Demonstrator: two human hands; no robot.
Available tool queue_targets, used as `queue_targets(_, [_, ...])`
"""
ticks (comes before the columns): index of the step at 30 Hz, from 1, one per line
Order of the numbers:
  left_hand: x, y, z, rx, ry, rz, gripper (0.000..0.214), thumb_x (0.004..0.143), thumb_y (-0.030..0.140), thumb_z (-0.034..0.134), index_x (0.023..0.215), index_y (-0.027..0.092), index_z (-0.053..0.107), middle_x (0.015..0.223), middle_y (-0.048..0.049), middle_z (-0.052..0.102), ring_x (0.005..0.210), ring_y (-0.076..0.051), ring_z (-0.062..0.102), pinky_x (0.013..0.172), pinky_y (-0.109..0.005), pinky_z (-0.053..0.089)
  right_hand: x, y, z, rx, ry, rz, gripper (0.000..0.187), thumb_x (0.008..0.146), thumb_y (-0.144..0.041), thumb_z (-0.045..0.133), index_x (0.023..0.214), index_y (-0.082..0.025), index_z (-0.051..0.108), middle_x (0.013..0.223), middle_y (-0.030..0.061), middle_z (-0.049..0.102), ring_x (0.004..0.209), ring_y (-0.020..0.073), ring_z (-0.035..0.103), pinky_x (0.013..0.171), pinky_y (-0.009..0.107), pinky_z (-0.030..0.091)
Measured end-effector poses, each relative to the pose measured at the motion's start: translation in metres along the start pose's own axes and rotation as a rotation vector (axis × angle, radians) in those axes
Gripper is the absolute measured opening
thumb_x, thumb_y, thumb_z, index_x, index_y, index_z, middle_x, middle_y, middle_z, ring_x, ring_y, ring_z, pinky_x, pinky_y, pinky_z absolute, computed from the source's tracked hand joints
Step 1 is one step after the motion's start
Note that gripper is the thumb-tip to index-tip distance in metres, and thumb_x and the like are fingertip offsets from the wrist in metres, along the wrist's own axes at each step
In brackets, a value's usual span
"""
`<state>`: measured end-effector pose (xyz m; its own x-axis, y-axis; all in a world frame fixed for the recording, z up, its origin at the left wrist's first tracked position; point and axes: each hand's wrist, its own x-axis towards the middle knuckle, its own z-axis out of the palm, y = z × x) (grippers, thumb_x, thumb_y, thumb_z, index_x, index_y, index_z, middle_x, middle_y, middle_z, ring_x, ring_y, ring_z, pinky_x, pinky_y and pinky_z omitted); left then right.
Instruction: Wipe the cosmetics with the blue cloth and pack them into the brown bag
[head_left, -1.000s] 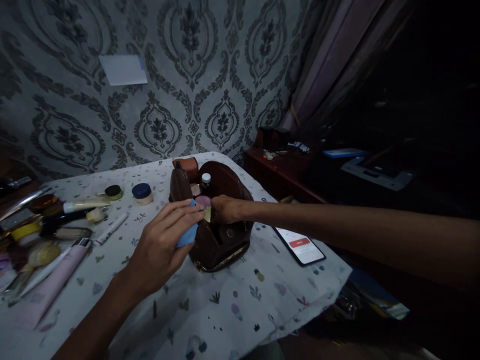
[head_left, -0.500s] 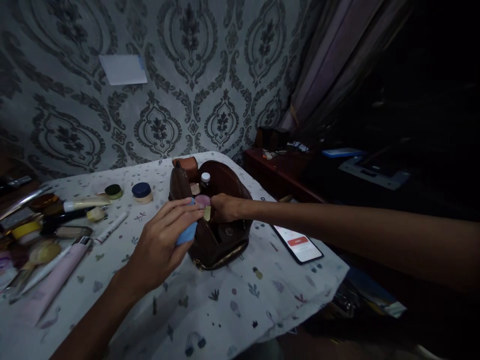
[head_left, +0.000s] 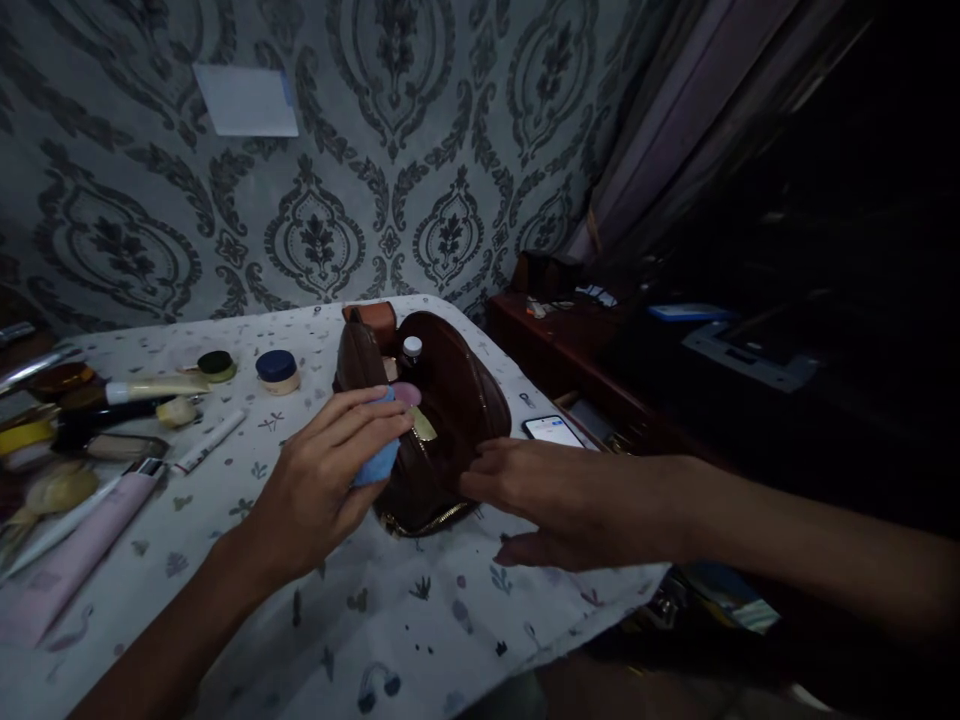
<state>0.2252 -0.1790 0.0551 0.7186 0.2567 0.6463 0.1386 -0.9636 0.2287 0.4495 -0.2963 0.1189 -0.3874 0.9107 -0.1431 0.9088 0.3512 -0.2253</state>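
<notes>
A brown zip bag [head_left: 484, 400] sits unzipped on the table. In it I see a white-capped bottle [head_left: 412, 349], a round pink item [head_left: 407, 394] and a yellowish piece [head_left: 424, 422]. My left hand [head_left: 322, 465] is closed on a light blue cloth-like piece [head_left: 377, 460] against the bag's left side. It covers part of the bag's rim, and whether it also grips the rim I cannot tell. At the bag's near right edge is my right hand [head_left: 570, 505], fingers stretched and thumb apart, with nothing visible in it.
Behind my right hand lies a lit phone [head_left: 553, 431]. To the left are a blue-lidded jar [head_left: 277, 371], a dark-lidded jar [head_left: 216, 366], a pink tube [head_left: 90, 550], a white pen-like stick [head_left: 210, 441] and several other cosmetics. A dark red surface [head_left: 555, 340] stands beyond the table's right edge.
My right hand has come out of the bag, moving right and nearer to me, and its fingers have opened. My left hand still holds the blue piece at the bag.
</notes>
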Motion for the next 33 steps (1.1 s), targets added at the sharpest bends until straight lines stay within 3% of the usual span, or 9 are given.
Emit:
queue_targets(3, [0.000,-0.001,0.001,0.000,-0.006,0.012,0.039,0.095,0.015,0.051,0.132,0.023,0.056,0.131,-0.0097,0.066,0.133,-0.030,0.052,0.104,-0.052,0.053,-0.003,-0.001,-0.003,-0.041,-0.203,-0.076,0.033,0.077,-0.020,0.081,0.106,-0.014,0.068,0.103,0.0109,0.070,0.101,0.0247,0.065,0.082,0.031,0.049])
queue_targets(11, [0.003,0.000,-0.001,-0.016,-0.008,0.008,0.037,0.095,0.013,0.051,0.130,0.020,0.056,0.131,-0.0113,0.066,0.133,-0.029,0.051,0.108,-0.053,0.049,0.007,0.001,0.002,-0.036,-0.156,-0.044,0.028,0.081,-0.017,0.074,0.108,-0.015,0.066,0.108,0.0114,0.069,0.104,0.0261,0.065,0.086,0.033,0.050])
queue_targets(14, [0.004,0.001,-0.002,-0.060,-0.009,0.013,0.037,0.094,0.012,0.049,0.129,0.019,0.055,0.132,-0.0116,0.065,0.134,-0.027,0.050,0.110,-0.051,0.048,0.011,0.001,0.012,-0.009,-0.030,-0.039,0.022,0.081,-0.014,0.071,0.103,-0.016,0.067,0.105,0.0100,0.071,0.099,0.0249,0.068,0.084,0.033,0.051])
queue_targets(17, [0.004,0.000,-0.001,-0.089,-0.002,-0.006,0.036,0.093,0.013,0.050,0.129,0.020,0.055,0.133,-0.0121,0.064,0.135,-0.028,0.049,0.110,-0.051,0.048,0.016,-0.005,0.019,0.120,0.190,0.002,0.010,0.088,-0.016,0.062,0.097,-0.019,0.066,0.091,0.0046,0.073,0.079,0.0179,0.070,0.070,0.027,0.051])
queue_targets(20, [0.002,-0.002,0.000,-0.114,0.020,-0.011,0.038,0.092,0.012,0.051,0.129,0.020,0.055,0.133,-0.0124,0.064,0.136,-0.028,0.048,0.111,-0.051,0.047,0.020,-0.017,0.019,0.226,0.418,0.022,0.014,0.094,-0.019,0.052,0.090,-0.020,0.065,0.077,0.0010,0.071,0.061,0.0132,0.066,0.057,0.023,0.047])
queue_targets(23, [-0.004,-0.007,0.000,-0.132,0.049,0.014,0.046,0.088,0.005,0.047,0.132,0.018,0.054,0.134,-0.0130,0.062,0.138,-0.025,0.046,0.113,-0.047,0.045,0.021,-0.031,0.023,0.259,0.579,-0.057,0.015,0.093,-0.022,0.052,0.084,-0.022,0.063,0.071,0.0014,0.070,0.056,0.0131,0.064,0.053,0.023,0.047])
queue_targets(25, [-0.011,-0.016,0.000,-0.132,0.080,0.006,0.050,0.086,0.002,0.045,0.133,0.018,0.053,0.134,-0.0134,0.061,0.135,-0.024,0.049,0.111,-0.044,0.046,0.022,-0.040,0.031,0.285,0.612,-0.139,0.014,0.093,-0.021,0.053,0.082,-0.023,0.062,0.070,0.0021,0.069,0.056,0.0134,0.064,0.054,0.023,0.049])
queue_targets(28, [-0.027,-0.038,0.000,-0.093,0.101,-0.121,0.049,0.083,0.002,0.045,0.128,0.019,0.057,0.121,-0.0106,0.067,0.117,-0.023,0.060,0.101,-0.041,0.051,0.025,-0.053,0.051,0.318,0.538,-0.252,0.017,0.093,-0.015,0.051,0.082,-0.023,0.061,0.069,0.0024,0.068,0.058,0.0136,0.064,0.056,0.023,0.050])
queue_targets(33, [-0.043,-0.088,-0.005,0.192,0.057,-0.680,0.035,0.088,0.013,0.051,0.120,0.022,0.061,0.117,-0.0068,0.067,0.111,-0.023,0.062,0.098,-0.034,0.049,0.057,-0.075,0.098,0.497,0.440,-0.332,0.020,0.092,-0.014,0.047,0.081,-0.019,0.062,0.069,0.0033,0.067,0.059,0.0133,0.062,0.058,0.024,0.047])
